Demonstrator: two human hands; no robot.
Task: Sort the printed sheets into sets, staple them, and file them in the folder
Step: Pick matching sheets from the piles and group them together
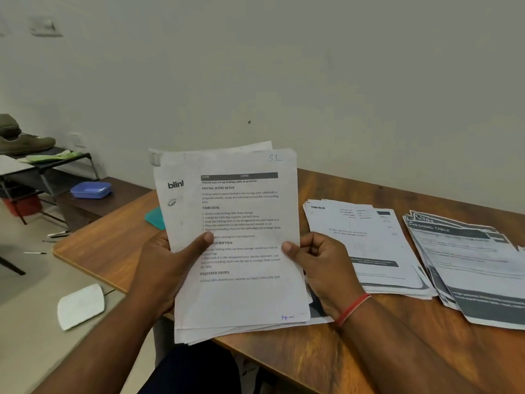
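I hold a stack of printed sheets [241,294] upright above the near edge of the wooden table [355,365]. The top sheet carries typed text and a handwritten "S1" in its upper right corner. My left hand [173,260] grips the stack's left edge, thumb on the front. My right hand [318,260] grips the right edge the same way. Two more piles lie on the table to the right: a "blinkit" pile [366,245] and a darker printed pile [471,265]. A teal folder [155,217] peeks out behind the held stack.
A blue tray [91,189] sits on a low dark bench at the left. Behind it stands a black rack with shoes [25,143]. A white flat object [81,305] and pens lie on the floor at the left. A plain wall runs behind the table.
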